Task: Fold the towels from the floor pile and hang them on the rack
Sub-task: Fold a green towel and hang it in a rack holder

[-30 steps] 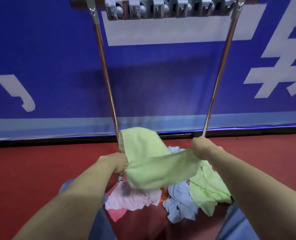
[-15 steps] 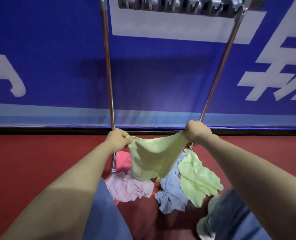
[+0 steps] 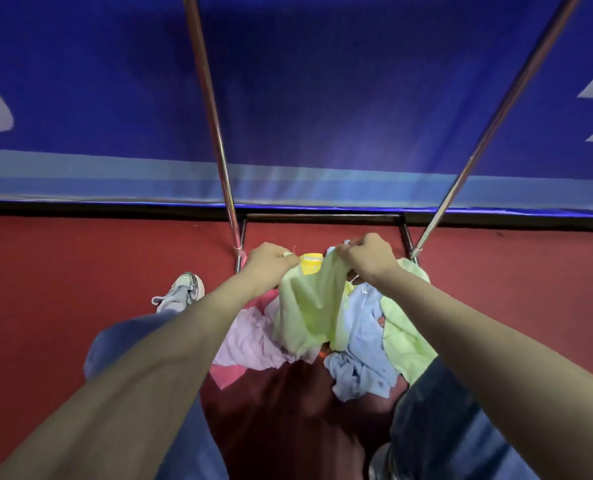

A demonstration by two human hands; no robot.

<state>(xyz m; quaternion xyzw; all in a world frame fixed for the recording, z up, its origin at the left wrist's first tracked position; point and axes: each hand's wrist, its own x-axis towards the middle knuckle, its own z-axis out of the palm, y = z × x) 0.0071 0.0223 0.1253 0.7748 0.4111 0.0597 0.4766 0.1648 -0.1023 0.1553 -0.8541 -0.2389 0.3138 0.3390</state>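
A light green towel (image 3: 307, 306) hangs folded between my hands above the floor pile. My left hand (image 3: 267, 261) grips its left top corner and my right hand (image 3: 368, 254) pinches the right top corner, the two hands close together. Below lies the pile: a pale pink towel (image 3: 250, 341), a bright pink one (image 3: 227, 374), a blue towel (image 3: 361, 341), another green towel (image 3: 406, 327) and a bit of yellow cloth (image 3: 310, 263). The rack's two metal poles (image 3: 215, 133) rise on either side; its top bar is out of view.
The rack's dark base frame (image 3: 323, 216) sits on the red floor (image 3: 80, 289) against a blue banner wall (image 3: 323, 98). My legs in blue jeans (image 3: 437, 427) and a grey sneaker (image 3: 180, 292) stand just before the pile.
My hands have come closer together, so the green towel now hangs doubled and narrower. The view has tilted down and the rack's top clips have left the frame.
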